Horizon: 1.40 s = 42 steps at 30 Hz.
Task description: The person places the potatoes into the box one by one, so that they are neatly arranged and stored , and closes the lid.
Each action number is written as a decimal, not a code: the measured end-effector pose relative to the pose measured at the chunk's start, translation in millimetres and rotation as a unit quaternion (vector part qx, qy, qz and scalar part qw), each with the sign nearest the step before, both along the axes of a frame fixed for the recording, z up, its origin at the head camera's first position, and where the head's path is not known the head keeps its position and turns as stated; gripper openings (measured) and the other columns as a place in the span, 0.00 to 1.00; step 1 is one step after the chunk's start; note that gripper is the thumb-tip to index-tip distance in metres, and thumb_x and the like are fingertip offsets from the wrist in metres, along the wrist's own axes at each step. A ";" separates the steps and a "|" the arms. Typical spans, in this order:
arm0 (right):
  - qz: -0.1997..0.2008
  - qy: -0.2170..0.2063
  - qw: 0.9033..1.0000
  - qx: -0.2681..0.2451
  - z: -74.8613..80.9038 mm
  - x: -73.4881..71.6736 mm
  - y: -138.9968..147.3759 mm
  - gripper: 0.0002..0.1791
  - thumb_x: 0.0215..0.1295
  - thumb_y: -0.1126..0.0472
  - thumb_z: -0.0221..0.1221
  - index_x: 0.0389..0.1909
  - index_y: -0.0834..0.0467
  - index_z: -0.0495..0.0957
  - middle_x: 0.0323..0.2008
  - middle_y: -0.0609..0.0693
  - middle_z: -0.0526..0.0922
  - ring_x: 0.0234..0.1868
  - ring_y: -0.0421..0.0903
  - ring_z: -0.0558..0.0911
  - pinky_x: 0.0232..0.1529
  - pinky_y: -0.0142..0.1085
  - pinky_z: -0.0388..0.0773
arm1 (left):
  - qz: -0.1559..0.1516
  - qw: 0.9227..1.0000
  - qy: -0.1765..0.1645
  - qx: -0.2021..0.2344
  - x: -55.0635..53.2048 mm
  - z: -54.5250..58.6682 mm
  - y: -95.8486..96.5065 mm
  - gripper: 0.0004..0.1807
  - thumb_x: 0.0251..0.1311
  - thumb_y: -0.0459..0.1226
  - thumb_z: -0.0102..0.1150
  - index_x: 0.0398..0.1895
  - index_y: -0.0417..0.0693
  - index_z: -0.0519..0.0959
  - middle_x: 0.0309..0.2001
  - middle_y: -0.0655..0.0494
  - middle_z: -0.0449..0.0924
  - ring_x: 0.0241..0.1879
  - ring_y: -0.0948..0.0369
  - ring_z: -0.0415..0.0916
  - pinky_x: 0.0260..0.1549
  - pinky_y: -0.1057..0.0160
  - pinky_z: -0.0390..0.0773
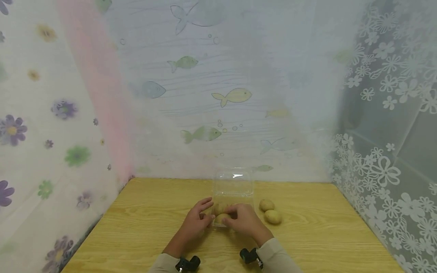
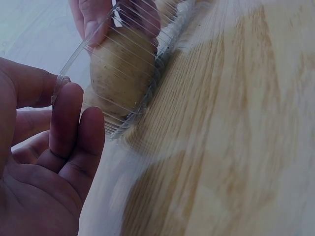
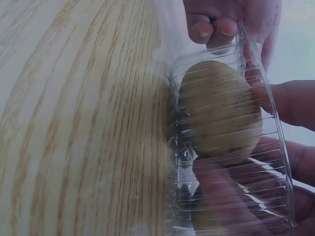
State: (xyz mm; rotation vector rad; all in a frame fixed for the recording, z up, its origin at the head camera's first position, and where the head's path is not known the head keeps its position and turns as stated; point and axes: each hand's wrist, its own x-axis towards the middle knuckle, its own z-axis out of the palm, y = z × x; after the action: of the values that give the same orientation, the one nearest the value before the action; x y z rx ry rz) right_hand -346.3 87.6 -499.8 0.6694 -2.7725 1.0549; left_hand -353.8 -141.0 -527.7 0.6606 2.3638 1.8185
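Observation:
A clear plastic clamshell box (image 1: 233, 187) stands on the table, its lid raised at the back. Its ribbed wall (image 3: 229, 59) shows up close in the right wrist view. My left hand (image 1: 195, 220) pinches the box rim at the left between thumb and fingers, as the left wrist view shows. Inside the box lies a potato (image 3: 219, 113), also seen through the wall from the left (image 2: 123, 69). My right hand (image 1: 245, 219) reaches into the box and grips this potato with thumb and fingers. Another potato (image 3: 204, 214) is partly hidden behind the right fingers.
Two loose potatoes, one farther back (image 1: 267, 205) and one nearer (image 1: 273, 217), lie together right of the box. The wood-grain table (image 1: 153, 212) ends at a fish-print curtain (image 1: 191, 113) behind. Flower-print curtains hang on both sides.

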 end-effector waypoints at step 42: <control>0.012 -0.009 1.000 -0.011 1.1 1.0 3.1 0.14 0.67 0.61 0.65 0.51 0.59 0.88 0.51 0.53 0.89 0.57 0.54 0.85 0.59 0.53 0.81 | -0.006 1.000 -0.020 0.004 -1.1 -1.2 -0.2 0.33 0.75 0.33 0.56 0.80 0.41 0.61 0.81 0.47 0.54 0.28 0.63 0.74 0.31 0.63 0.78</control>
State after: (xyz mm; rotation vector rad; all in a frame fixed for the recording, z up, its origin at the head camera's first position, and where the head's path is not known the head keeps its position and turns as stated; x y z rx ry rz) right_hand -345.3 90.8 -498.7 0.6960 -2.7694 1.1005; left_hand -354.9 -141.1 -528.9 0.6320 2.3221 1.8200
